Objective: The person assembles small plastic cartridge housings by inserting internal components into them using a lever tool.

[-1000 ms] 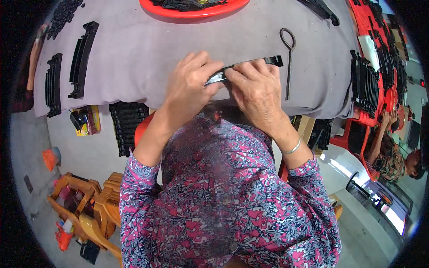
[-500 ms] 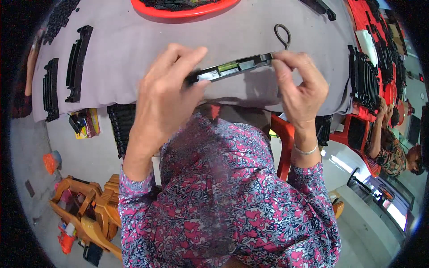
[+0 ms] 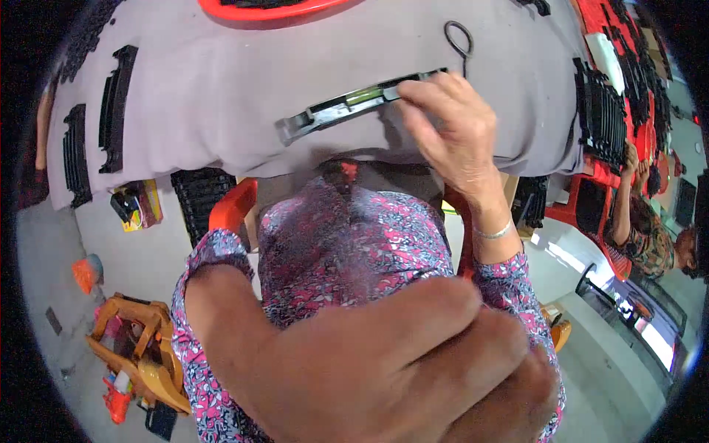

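Since the earlier frame, the left hand [image 3: 384, 362] has come away from the black bar [image 3: 332, 111] and swung back toward the camera, now looming large across the bottom centre of the frame. Its fingers are bent, but I cannot tell whether they pinch anything. Upper centre, the right hand [image 3: 454, 125] alone keeps the bar, thumb and fingers pinching it near its right end. The bar slants over the grey tablecloth [image 3: 295, 66], its left end lower; a yellow-green insert [image 3: 363, 96] shows midway along. That left end is smeared, so its shape is uncertain.

I judge the bar light, stiff and rather slick, probably plastic; the ends look like the best holds, clear of the insert, which may be more fragile. A looped metal rod [image 3: 459, 38] lies just above the right hand, and two slatted black parts [image 3: 114, 111] rest upper left.
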`<state>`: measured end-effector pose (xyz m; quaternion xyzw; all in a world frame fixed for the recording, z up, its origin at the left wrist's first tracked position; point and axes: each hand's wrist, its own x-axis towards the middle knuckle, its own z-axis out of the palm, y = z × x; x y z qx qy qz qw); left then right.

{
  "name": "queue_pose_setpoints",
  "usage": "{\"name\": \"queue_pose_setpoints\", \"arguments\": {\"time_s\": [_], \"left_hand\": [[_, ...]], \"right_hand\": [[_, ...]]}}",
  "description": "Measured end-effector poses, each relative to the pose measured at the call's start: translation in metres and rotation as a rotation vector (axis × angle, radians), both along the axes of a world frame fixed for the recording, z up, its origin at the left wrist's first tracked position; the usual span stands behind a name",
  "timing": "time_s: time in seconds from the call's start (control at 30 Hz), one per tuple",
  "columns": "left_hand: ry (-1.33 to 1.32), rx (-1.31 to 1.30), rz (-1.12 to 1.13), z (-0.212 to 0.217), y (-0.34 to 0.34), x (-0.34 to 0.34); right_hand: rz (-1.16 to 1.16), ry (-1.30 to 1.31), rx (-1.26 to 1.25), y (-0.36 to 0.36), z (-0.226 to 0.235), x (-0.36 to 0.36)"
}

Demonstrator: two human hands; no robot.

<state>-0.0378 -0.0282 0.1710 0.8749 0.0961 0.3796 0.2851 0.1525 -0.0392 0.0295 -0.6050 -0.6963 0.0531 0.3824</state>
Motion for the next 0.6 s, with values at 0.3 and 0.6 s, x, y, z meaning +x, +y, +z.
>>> {"name": "queue_pose_setpoints", "arguments": {"time_s": [0.3,0.6], "left_hand": [[0.279,-0.047,0.149,0.021,-0.006,-0.042],[0.293,-0.01,0.403,-0.14,0.06,-0.005]], "right_hand": [[0.077,-0.27,-0.108,0.002,-0.011,-0.012],[0.049,-0.243,-0.134,0.001,-0.008,-0.023]]}}
